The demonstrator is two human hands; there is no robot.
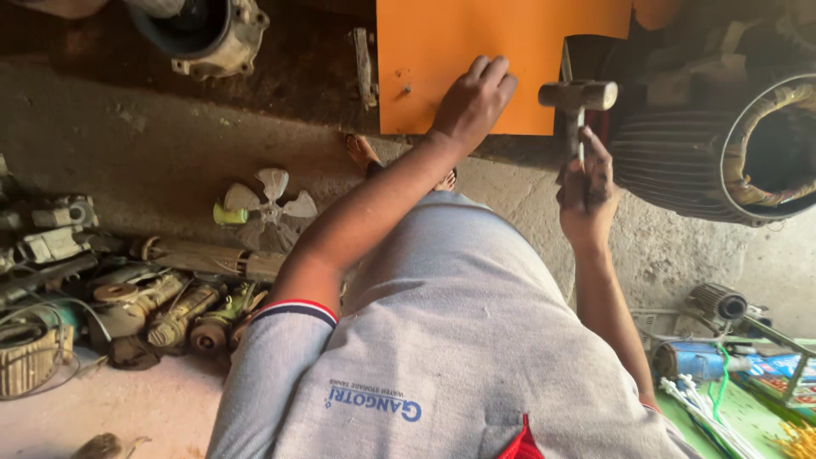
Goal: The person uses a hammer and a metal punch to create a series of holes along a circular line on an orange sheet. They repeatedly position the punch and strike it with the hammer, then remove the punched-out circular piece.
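My left hand lies flat, fingers together, on the lower edge of an orange panel. In my right hand is the handle of a metal hammer, its head raised just right of the panel. The hammer head hangs close to the ribbed body of a large electric motor stator, whose open end shows copper windings. My grey shirt fills the lower middle of the view, and a bare foot shows below the panel.
A white fan blade lies on the concrete floor. Several worn motor parts and armatures are piled at the left. A round motor housing sits top left. A green surface at the lower right carries a blue can and white cable ties.
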